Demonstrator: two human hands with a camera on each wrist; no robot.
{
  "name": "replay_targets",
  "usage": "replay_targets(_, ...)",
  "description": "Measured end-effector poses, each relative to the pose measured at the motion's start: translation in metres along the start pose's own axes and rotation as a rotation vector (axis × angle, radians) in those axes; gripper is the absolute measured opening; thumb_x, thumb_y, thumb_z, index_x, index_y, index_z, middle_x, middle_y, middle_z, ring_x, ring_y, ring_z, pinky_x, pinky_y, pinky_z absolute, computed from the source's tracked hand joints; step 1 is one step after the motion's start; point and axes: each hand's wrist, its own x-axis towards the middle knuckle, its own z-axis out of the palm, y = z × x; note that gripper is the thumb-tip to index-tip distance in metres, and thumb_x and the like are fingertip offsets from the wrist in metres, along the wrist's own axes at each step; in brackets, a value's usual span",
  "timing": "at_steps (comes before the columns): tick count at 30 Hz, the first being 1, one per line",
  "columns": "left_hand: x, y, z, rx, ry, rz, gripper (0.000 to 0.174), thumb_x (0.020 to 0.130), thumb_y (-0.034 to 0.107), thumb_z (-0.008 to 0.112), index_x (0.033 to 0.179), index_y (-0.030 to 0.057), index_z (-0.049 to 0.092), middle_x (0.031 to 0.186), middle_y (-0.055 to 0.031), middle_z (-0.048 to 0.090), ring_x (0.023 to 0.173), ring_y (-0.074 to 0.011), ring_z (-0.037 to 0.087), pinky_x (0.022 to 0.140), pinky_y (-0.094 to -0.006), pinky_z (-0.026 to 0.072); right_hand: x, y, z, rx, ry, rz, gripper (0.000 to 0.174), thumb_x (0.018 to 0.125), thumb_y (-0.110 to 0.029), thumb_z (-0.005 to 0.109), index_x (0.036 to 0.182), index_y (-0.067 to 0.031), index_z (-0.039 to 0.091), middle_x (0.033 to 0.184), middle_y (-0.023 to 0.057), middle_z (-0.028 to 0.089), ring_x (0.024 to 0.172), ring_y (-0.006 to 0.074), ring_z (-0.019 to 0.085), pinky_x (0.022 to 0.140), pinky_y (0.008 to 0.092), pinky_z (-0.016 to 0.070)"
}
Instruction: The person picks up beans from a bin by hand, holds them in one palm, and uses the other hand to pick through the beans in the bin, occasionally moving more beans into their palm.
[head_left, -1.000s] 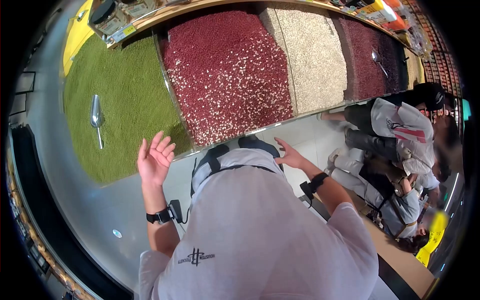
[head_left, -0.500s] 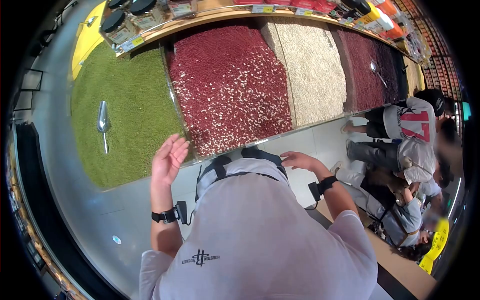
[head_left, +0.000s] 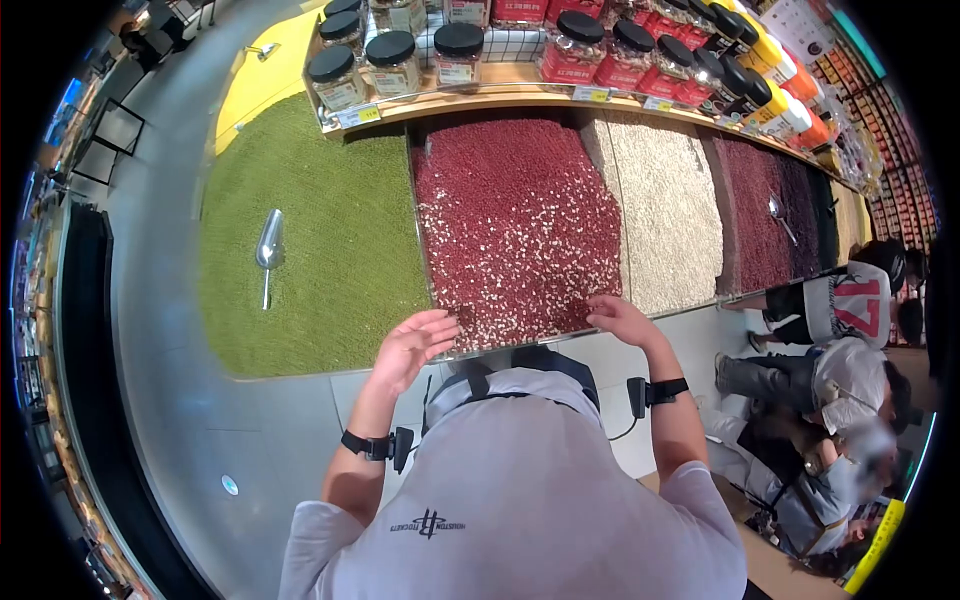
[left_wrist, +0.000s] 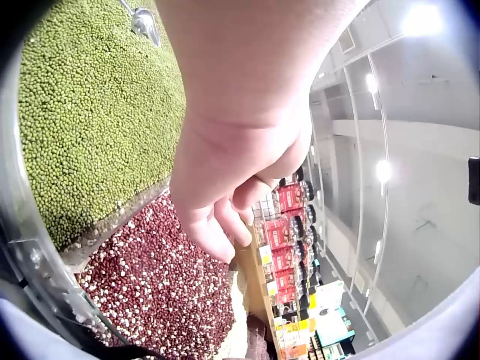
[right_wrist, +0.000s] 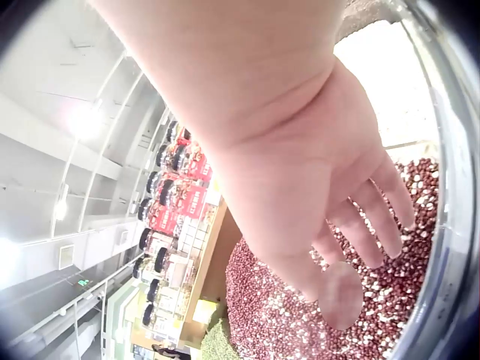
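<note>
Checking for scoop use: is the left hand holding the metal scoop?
No, the scoop lies alone on the green beans, apart from the empty left hand.

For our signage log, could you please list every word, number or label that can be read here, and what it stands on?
"HOUSTON ROCKETS", small and upside down to the camera: back of the wearer's shirt.
"17", in red: a bystander's white shirt.
Writing on the yellow price tags on the shelf edge: too small to read.
Printing on the jar labels: too small to read.
</note>
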Motion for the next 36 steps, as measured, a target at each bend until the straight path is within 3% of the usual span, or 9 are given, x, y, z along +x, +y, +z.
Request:
replay_targets(3,0.008,-0.009,0.000,0.153,-0.028,-0.099,0.036,0.094,0.010,0.044,0.126,-0.0042,0.052,0.123,-0.0194,0.061,0.116,-0.0272,0.059,0.101,-0.0381,0.0452,0.013,-0.011,-0.001,-0.098,0.046,-0.052,0.037,0.086,-0.021,0.068,0.118,-0.0032,0.061,0.098,0.0100,0.070,0.089,0.0174,0.066,0.080,0.0306,0.0517)
replay_targets(7,0.024,-0.031,0.008,0.353,0.062,-0.127,0.035,0.101,0.017,0.038,0.124,-0.0035,0.054,0.122,-0.0164,0.062,0.117,-0.0236,0.058,0.104,-0.0365,0.0409,0.033,-0.017,-0.003,-0.105,0.069,-0.158,0.031,0.086,-0.019,0.067,0.113,-0.0027,0.064,0.097,0.0111,0.070,0.090,0.0182,0.067,0.081,0.0311,0.0525)
replay_targets(15,0.042,-0.064,0.027,0.351,0.233,-0.124,0.036,0.101,0.027,0.045,0.120,0.0001,0.059,0.121,-0.0133,0.063,0.116,-0.0210,0.059,0.101,-0.0366,0.0445,0.106,-0.057,0.007,-0.171,0.028,-0.504,0.019,0.088,-0.015,0.063,0.102,-0.0035,0.069,0.092,0.0102,0.070,0.081,0.0174,0.067,0.075,0.0304,0.0530)
replay_targets(18,0.043,-0.072,0.018,0.276,0.221,-0.088,0.035,0.100,0.025,0.046,0.120,-0.0004,0.058,0.121,-0.0136,0.063,0.113,-0.0215,0.061,0.098,-0.0353,0.0467,0.125,-0.112,0.020,-0.208,-0.011,-0.540,0.019,0.088,-0.014,0.061,0.102,-0.0029,0.069,0.092,0.0138,0.069,0.082,0.0240,0.068,0.076,0.0326,0.0535)
replay_targets(20,0.046,-0.074,0.011,0.214,0.216,-0.092,0.033,0.100,0.022,0.046,0.121,-0.0007,0.057,0.120,-0.0143,0.063,0.111,-0.0223,0.062,0.096,-0.0345,0.0483,0.145,-0.145,0.033,-0.338,0.039,-0.652,0.020,0.088,-0.011,0.056,0.101,-0.0026,0.069,0.096,0.0163,0.068,0.087,0.0300,0.067,0.082,0.0363,0.0529)
replay_targets(24,0.059,-0.082,-0.007,0.120,0.193,-0.034,0.031,0.101,0.020,0.046,0.121,-0.0004,0.057,0.118,-0.0143,0.064,0.109,-0.0213,0.063,0.094,-0.0336,0.0495,0.197,-0.199,0.064,-0.508,-0.004,-0.828,0.025,0.085,-0.005,0.049,0.100,-0.0005,0.068,0.103,0.0187,0.066,0.099,0.0344,0.062,0.093,0.0411,0.0480)
replay_targets(26,0.070,-0.089,-0.020,0.060,0.164,-0.007,0.029,0.100,0.018,0.046,0.120,0.0001,0.058,0.116,-0.0138,0.065,0.108,-0.0204,0.063,0.093,-0.0330,0.0496,0.231,-0.212,0.081,-0.624,-0.007,-0.917,0.027,0.083,-0.003,0.049,0.102,0.0011,0.067,0.103,0.0182,0.066,0.102,0.0348,0.061,0.095,0.0410,0.0470)
replay_targets(33,0.084,-0.093,-0.036,0.290,0.168,0.119,0.024,0.099,0.010,0.048,0.117,0.0010,0.060,0.107,-0.0079,0.067,0.097,-0.0148,0.065,0.084,-0.0281,0.0510,0.300,-0.217,0.127,-1.039,-0.049,-1.026,0.026,0.081,-0.008,0.052,0.101,-0.0004,0.067,0.115,0.0145,0.063,0.116,0.0298,0.054,0.105,0.0402,0.0384)
replay_targets(36,0.083,-0.089,-0.043,0.171,0.145,0.066,0.024,0.099,0.009,0.047,0.117,0.0001,0.059,0.104,-0.0085,0.067,0.098,-0.0159,0.065,0.084,-0.0285,0.0523,0.306,-0.212,0.128,-1.073,-0.029,-1.097,0.026,0.080,-0.008,0.053,0.101,-0.0025,0.068,0.109,0.0125,0.064,0.113,0.0283,0.055,0.104,0.0410,0.0385)
